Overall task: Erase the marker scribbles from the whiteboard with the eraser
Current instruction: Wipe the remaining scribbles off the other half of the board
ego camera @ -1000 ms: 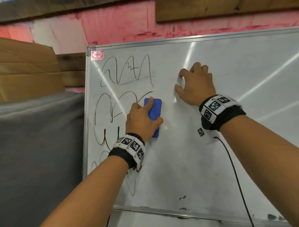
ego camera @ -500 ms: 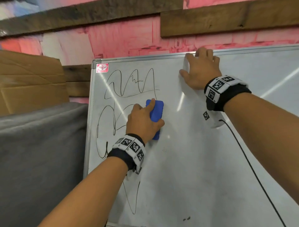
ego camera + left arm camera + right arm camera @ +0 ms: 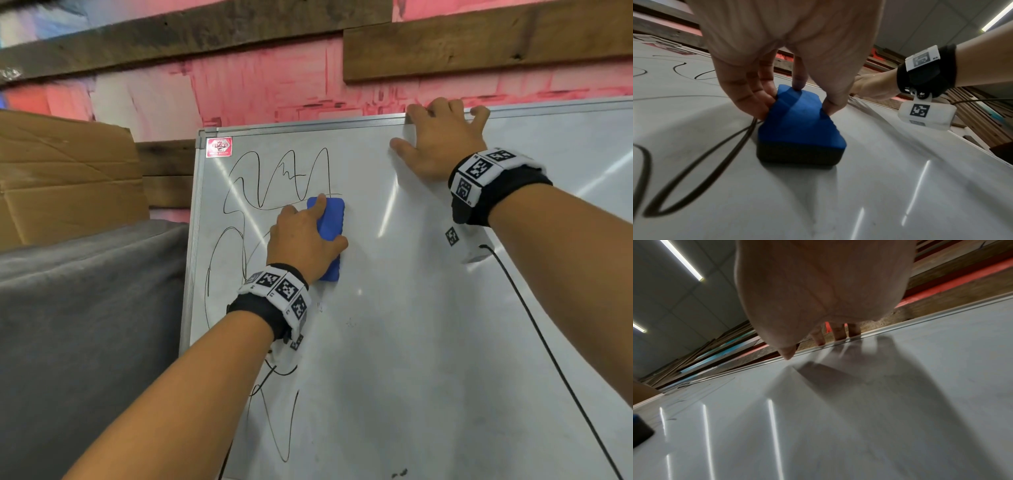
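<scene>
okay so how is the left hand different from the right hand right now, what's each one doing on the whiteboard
The left hand grips the blue eraser, fingers curled round its sides; the right hand holds nothing, fingers spread. The left hand sits mid-board at the scribbles; the right hand sits at the whiteboard top edge, fingertips at the frame, on bare surface. Both wear black wristbands with printed markers.

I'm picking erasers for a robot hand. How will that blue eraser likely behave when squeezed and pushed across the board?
The eraser looks like foam with a dark felt base, so probably light and slightly squashy; the left hand pinches its sides with fingertips alone. Its flat base sits flush on the whiteboard, so it should slide, not roll. The glossy board probably offers little drag.
</scene>
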Demonstrator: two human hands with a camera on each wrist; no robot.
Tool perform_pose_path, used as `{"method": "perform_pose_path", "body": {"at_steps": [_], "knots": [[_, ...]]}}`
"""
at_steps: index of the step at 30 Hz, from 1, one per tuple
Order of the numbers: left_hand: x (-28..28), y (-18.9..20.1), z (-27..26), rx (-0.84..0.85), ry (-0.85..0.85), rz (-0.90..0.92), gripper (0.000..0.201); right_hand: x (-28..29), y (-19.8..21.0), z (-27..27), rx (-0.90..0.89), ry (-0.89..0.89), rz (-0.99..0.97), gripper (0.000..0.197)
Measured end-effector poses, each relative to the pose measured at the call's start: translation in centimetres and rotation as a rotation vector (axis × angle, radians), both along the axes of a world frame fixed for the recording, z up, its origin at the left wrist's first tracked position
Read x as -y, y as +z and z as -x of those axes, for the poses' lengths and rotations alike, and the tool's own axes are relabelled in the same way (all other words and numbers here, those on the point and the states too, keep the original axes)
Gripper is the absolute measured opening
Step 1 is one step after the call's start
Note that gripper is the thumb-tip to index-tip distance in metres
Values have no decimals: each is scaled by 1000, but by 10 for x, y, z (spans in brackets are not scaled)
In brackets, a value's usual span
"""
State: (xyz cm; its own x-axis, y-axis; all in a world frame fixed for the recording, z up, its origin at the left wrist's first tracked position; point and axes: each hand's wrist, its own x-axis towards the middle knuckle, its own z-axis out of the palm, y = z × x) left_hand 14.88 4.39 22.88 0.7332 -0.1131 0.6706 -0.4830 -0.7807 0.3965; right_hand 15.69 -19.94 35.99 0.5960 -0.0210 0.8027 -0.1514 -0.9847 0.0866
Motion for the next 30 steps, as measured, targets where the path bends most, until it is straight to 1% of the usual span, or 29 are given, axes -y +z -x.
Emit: {"method": "perform_pose_path", "body": {"at_steps": [4,8,11,16,18,20,25,27,30], "knots": [[0,3,0,7,3,-18,79,0,-3,-2,26,7,1,57],[5,32,-16,41,5,13,79,-3,-7,-2,55,7,-13,59],[8,48,-25,63,-5,-7,78,-3,-9,-3,66,15,-15,61],[3,28,-23,46,6,0,78,-2,-14,-5,83,28,-1,62],[2,27,-22,61,16,-8,78,-2,-15,-6,95,40,-4,62],[5,38,-28,80,29,-15,77,-2,-16,-6,108,51,-16,62],[11,81,-48,89,52,-34,78,0,-15,-6,97,38,-20,64],[10,87,-50,85,60,-39,79,-1,-15,-6,87,34,-9,65],[9,82,-44,70,40,-33,78,0,-16,-5,94,38,-3,65]]}}
